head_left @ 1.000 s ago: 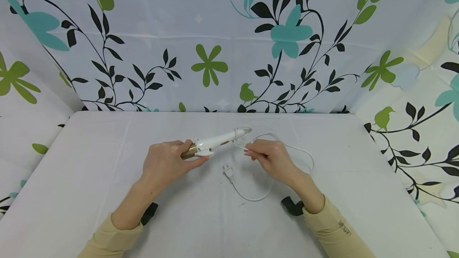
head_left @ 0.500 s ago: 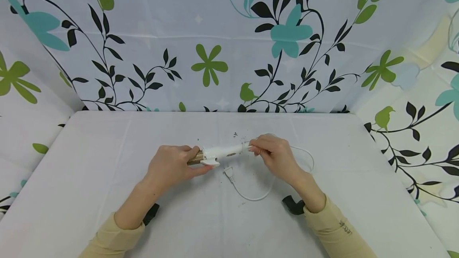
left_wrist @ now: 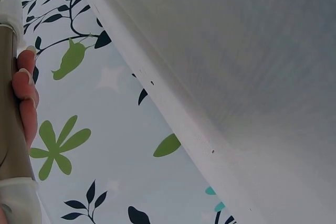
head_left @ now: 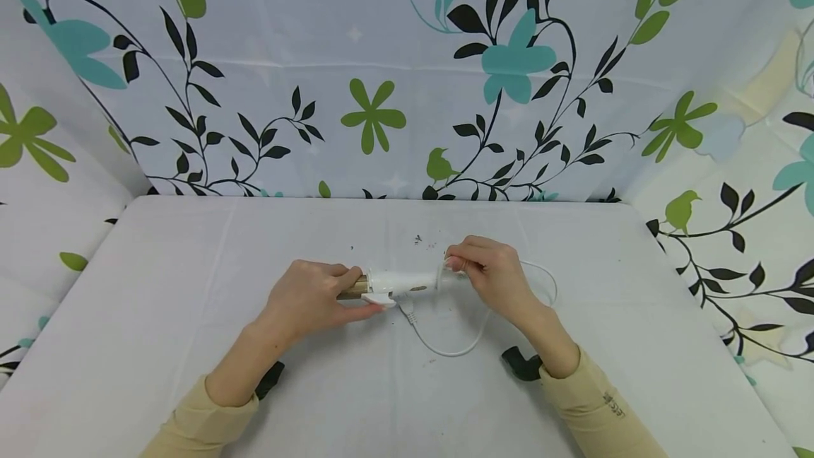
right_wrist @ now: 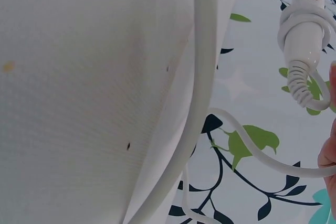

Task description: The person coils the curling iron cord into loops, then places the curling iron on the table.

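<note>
A curling iron with a white handle (head_left: pixel 403 281) and a gold-brown barrel (left_wrist: pixel 9 103) lies nearly level across the middle of the head view. My left hand (head_left: pixel 308 295) grips it by the barrel, thumb near the white clamp lever (head_left: pixel 379 299). At the handle's far end, my right hand (head_left: pixel 492 278) pinches the white power cord (right_wrist: pixel 294 170). In the right wrist view, a turn of cord (right_wrist: pixel 304 22) circles the handle's end, above the ribbed strain relief (right_wrist: pixel 299 83). The two-prong plug (head_left: pixel 408 311) lies below the handle, its prongs hidden.
A slack length of cord (head_left: pixel 461 353) curves over the white-covered table (head_left: pixel 394 401), and another part bends behind the right hand. Black straps or mounts (head_left: pixel 521 365) sit at both wrists. Patterned fabric (head_left: pixel 375 140) hangs at the back and sides.
The handle end has swung down toward me from an upward slant, and the iron has moved slightly right. The right hand has carried the cord around the handle's end, where it now stands across it.
</note>
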A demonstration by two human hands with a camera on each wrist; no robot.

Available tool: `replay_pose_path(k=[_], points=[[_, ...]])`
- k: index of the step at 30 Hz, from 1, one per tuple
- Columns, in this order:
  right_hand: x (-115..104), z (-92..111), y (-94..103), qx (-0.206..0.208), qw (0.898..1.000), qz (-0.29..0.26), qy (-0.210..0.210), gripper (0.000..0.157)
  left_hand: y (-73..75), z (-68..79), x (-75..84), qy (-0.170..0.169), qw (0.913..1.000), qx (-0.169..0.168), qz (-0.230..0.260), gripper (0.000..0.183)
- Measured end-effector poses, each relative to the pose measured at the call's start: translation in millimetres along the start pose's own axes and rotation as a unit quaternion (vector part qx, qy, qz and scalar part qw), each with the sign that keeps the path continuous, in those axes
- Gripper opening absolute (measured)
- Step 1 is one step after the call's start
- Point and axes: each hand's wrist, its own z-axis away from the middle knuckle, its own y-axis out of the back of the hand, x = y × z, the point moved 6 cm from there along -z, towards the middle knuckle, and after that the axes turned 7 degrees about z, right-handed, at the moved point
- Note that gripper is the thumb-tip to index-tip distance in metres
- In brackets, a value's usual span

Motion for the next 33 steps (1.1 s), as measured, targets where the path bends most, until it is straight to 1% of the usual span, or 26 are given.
replay_pose_path(k=[6,13,15,17,21,25,28,30,33], points=[[-0.6,0.4,-0.4,-0.024,1.0,-0.004,-0.012,0.009,-0.8,0.3,2.3,-0.003,0.9999,-0.006,0.012,0.05],[0.0,0.1,-0.3,-0.037,0.999,-0.015,-0.005,0.012,-3.4,-0.7,5.5,-0.001,0.9996,-0.011,0.027,0.051],[2.0,-0.4,1.4,-0.042,0.999,-0.022,-0.016,0.011,-3.0,-0.5,5.7,-0.001,0.9994,-0.009,0.034,0.05],[6.0,-0.7,3.9,-0.046,0.998,-0.033,-0.035,0.01,-1.3,-0.4,5.6,-0.003,0.9992,-0.003,0.039,0.049],[16.9,0.0,8.4,-0.049,0.993,-0.073,-0.077,0.008,4.6,-1.6,6.1,-0.018,0.9982,0.014,0.055,0.048],[23.8,0.7,7.4,-0.06,0.987,-0.112,-0.095,0.008,8.9,-3.8,7.6,-0.03,0.9964,0.021,0.077,0.047],[27.2,1.4,5.1,-0.068,0.984,-0.124,-0.113,0.007,9.3,-4.2,7.4,-0.025,0.9959,0.018,0.085,0.047],[28.9,2.2,4.0,-0.071,0.982,-0.124,-0.127,0.008,8.3,-3.9,6.6,-0.018,0.9959,0.014,0.088,0.049],[29.3,2.5,3.1,-0.075,0.981,-0.12,-0.136,0.008,6.4,-3.2,5.4,-0.009,0.9958,0.009,0.09,0.051]])
